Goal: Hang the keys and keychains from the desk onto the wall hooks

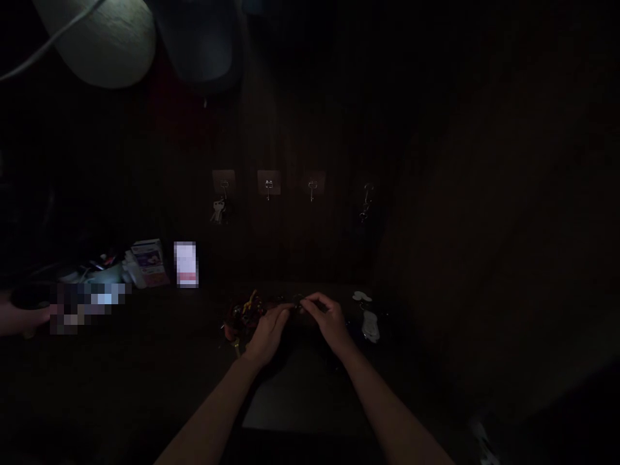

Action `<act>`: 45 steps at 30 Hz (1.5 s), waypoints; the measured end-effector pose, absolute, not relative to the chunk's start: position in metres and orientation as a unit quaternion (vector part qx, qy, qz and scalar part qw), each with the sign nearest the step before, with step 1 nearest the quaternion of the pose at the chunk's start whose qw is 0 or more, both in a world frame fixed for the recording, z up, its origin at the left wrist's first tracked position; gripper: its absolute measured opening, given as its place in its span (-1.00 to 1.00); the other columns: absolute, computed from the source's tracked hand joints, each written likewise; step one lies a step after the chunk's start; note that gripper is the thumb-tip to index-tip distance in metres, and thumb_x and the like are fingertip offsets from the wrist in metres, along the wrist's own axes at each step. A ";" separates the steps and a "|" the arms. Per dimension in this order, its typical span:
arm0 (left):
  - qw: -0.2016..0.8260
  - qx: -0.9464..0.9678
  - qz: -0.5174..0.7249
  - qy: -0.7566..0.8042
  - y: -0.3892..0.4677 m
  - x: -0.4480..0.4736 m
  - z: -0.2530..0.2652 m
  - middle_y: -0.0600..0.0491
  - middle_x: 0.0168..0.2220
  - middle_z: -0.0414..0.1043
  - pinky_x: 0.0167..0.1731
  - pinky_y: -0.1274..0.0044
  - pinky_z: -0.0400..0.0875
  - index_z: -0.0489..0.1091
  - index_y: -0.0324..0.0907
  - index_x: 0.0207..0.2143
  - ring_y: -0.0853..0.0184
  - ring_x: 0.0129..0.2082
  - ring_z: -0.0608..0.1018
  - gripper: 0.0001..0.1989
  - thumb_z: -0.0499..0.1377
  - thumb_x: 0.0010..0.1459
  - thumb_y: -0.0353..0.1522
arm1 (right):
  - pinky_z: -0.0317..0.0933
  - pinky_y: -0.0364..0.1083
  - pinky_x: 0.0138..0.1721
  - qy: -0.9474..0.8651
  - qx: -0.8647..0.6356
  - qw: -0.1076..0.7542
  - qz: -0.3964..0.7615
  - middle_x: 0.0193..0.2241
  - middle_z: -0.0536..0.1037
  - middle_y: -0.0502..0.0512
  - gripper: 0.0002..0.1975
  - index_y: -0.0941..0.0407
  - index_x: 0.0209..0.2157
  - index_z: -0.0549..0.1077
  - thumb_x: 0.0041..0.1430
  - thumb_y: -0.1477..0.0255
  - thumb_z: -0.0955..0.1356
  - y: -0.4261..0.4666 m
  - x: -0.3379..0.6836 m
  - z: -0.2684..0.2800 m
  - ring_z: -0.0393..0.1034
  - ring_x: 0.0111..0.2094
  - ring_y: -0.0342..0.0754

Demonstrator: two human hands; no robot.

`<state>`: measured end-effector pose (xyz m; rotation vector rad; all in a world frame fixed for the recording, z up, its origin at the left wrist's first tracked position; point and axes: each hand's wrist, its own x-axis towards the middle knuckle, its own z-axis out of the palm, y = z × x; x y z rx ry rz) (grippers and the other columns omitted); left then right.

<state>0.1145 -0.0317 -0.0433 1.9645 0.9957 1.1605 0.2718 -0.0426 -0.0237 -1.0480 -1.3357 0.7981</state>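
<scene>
My right hand (328,318) has its thumb and index finger pinched together at a small dark thing, with a thin curved edge showing just beyond the fingertips; its kind is lost in the dim light. Close beside it, my left hand (268,329) points its fingers, pressed together, toward the same spot. What they hold is hidden. Left of that hand lies a tangled bundle (242,315) with yellow and reddish strands. To the right of my right hand is a white, cord-like bundle (371,326) with a smaller white piece (361,296) above it.
Several hooks line the dark back panel; keys (219,210) hang from the left hook (224,185). A lit screen (186,265) stands beside small boxes (149,261). Another person's arm (22,315) enters at left. Caps (198,48) hang above. A pale flat sheet (285,403) lies between my forearms.
</scene>
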 end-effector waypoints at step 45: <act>0.622 0.576 0.414 0.331 -0.020 0.106 -0.045 0.01 -0.31 0.45 -0.33 0.54 0.30 0.38 -0.19 -0.09 0.36 -0.33 0.47 -0.54 0.18 0.01 -0.13 | 0.06 -0.20 -0.55 -0.437 -0.431 0.662 0.431 -0.62 0.43 -0.05 -0.76 0.13 -0.52 0.48 -0.16 0.23 0.43 -0.025 0.291 -0.029 0.22 -0.59 -0.22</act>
